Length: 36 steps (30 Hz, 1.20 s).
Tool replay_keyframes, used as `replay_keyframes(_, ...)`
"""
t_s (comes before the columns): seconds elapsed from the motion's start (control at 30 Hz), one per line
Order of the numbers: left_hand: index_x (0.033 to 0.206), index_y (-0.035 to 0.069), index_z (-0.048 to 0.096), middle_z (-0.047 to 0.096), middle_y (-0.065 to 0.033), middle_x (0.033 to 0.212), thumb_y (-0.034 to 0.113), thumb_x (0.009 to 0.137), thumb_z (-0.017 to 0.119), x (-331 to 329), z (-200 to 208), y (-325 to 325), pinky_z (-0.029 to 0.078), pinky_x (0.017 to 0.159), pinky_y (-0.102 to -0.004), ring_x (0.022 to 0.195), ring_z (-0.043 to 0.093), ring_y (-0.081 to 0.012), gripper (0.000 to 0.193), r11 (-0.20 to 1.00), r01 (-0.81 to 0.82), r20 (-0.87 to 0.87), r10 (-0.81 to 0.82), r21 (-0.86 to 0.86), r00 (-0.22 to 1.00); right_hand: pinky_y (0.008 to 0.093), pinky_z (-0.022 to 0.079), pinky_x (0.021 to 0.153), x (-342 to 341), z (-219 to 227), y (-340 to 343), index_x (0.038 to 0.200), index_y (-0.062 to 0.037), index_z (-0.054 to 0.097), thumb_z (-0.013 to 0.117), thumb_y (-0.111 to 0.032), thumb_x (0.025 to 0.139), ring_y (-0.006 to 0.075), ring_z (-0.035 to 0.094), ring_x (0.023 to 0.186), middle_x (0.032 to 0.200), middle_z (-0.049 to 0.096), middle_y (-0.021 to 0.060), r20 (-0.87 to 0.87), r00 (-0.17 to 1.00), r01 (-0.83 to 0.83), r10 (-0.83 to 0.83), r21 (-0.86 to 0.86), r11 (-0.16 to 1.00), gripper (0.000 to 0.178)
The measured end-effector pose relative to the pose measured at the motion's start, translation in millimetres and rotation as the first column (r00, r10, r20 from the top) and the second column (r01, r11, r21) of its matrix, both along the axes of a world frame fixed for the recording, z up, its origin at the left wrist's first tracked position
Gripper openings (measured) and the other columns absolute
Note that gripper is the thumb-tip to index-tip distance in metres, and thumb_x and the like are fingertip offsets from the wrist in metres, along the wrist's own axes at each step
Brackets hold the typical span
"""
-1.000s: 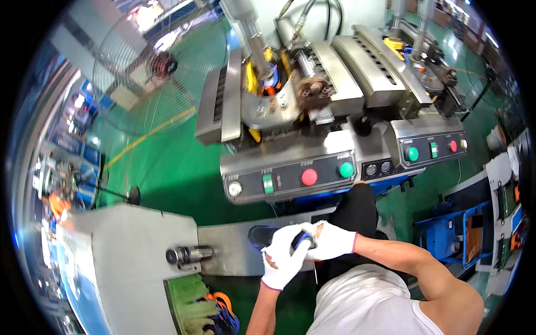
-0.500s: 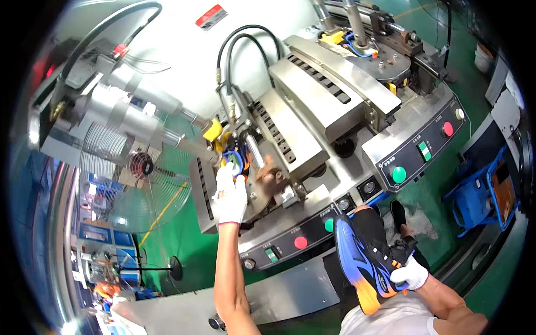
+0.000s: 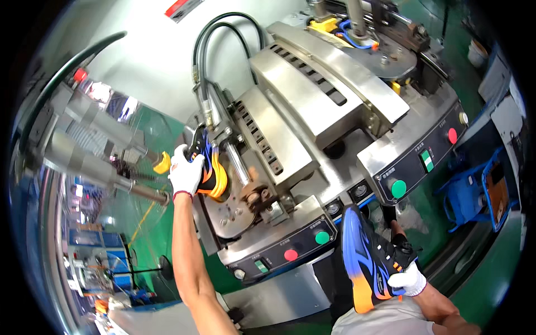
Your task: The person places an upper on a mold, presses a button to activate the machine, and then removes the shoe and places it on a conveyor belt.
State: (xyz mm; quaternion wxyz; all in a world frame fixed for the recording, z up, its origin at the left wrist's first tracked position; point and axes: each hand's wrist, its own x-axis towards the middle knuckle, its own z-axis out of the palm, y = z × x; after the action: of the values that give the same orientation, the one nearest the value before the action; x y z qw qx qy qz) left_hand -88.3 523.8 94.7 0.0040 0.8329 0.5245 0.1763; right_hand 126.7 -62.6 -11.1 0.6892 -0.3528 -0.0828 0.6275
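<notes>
My left hand [image 3: 186, 172], in a white glove, grips a black, blue and orange sneaker [image 3: 213, 177] at the left station of a metal pressing machine. That shoe sits on the station's plate beside a steel rod, its orange heel toward me. In my right hand [image 3: 409, 280], also gloved, is a second sneaker [image 3: 364, 259] of the same colours, held near my lap at the lower right. Its sole side, blue running into orange, faces left. A yellow pad [image 3: 162, 163] on the press arm stands apart from the shoe at the left.
Two slotted steel covers [image 3: 312, 95] run across the machine's middle. Along its front are control panels with a red button [image 3: 291, 255] and a green button [image 3: 398, 188]. Black hoses [image 3: 223, 22] arch behind. A blue chair [image 3: 474, 192] stands at the right; a fan is at the left.
The press arm with the yellow pad has swung left, away from the shoe at the station. My left hand now grips that shoe. My right hand keeps its sneaker. The view has shifted slightly.
</notes>
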Motion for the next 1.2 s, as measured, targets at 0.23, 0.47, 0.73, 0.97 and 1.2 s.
replay_keyframes(0.23,0.14,0.0,0.058,0.063,-0.0213,0.134,0.009,0.084,0.082,-110,54,-222,0.049,0.108,-0.0413,0.121,0.064,-0.0335,0.062,0.987,-0.027,0.457,-0.051,0.161,0.888,0.0293,0.058,0.07,-25,51,62,0.146,-0.0028,0.058,0.073,0.003,0.083,0.0161,0.071,0.087,0.12,0.072,0.0079,0.229,0.973,0.049,-0.035,-0.054,0.997,0.065)
replay_keyframes(0.47,0.122,0.002,0.062,0.063,-0.0199,0.123,0.002,0.074,0.081,-242,-71,-428,0.051,0.1,-0.0458,0.111,0.064,-0.0372,0.052,0.984,-0.177,0.441,0.159,-0.001,0.883,0.0299,0.059,0.073,-66,110,226,0.128,-0.0011,0.063,0.071,-0.003,0.096,0.0149,0.07,0.082,0.098,0.072,0.0074,0.349,0.937,-0.004,0.018,-0.041,0.999,0.033)
replay_keyframes(0.73,0.126,0.011,0.065,0.065,-0.0187,0.121,0.026,0.081,0.084,-308,-166,-524,0.056,0.092,-0.0513,0.109,0.066,-0.0413,0.051,0.75,-0.491,0.227,0.624,-0.442,0.748,0.042,0.058,0.078,-99,107,516,0.102,-0.0056,0.064,0.08,-0.01,0.081,0.025,0.069,0.091,0.099,0.071,0.0118,0.795,0.544,-0.252,0.269,-0.151,0.956,0.027)
replay_keyframes(0.97,0.133,0.008,0.061,0.058,-0.0215,0.136,0.017,0.079,0.086,-314,-229,-541,0.055,0.099,-0.0519,0.12,0.063,-0.0422,0.06,0.852,-0.416,0.427,0.52,-0.317,0.74,0.0414,0.057,0.098,-135,15,581,0.114,-0.0045,0.078,0.073,-0.024,0.078,0.0382,0.072,0.116,0.12,0.075,0.0226,0.888,-0.391,0.228,0.241,-0.16,0.96,0.041)
replay_keyframes(1.2,0.13,0.007,0.063,0.06,-0.0213,0.138,0.015,0.083,0.082,-294,-224,-518,0.058,0.095,-0.048,0.115,0.065,-0.0425,0.051,0.862,-0.443,0.424,0.507,-0.247,0.751,0.0402,0.057,0.102,-130,3,598,0.118,-0.0065,0.076,0.073,-0.031,0.085,0.035,0.071,0.119,0.128,0.073,0.0195,0.926,-0.196,0.326,0.324,-0.25,0.912,0.042)
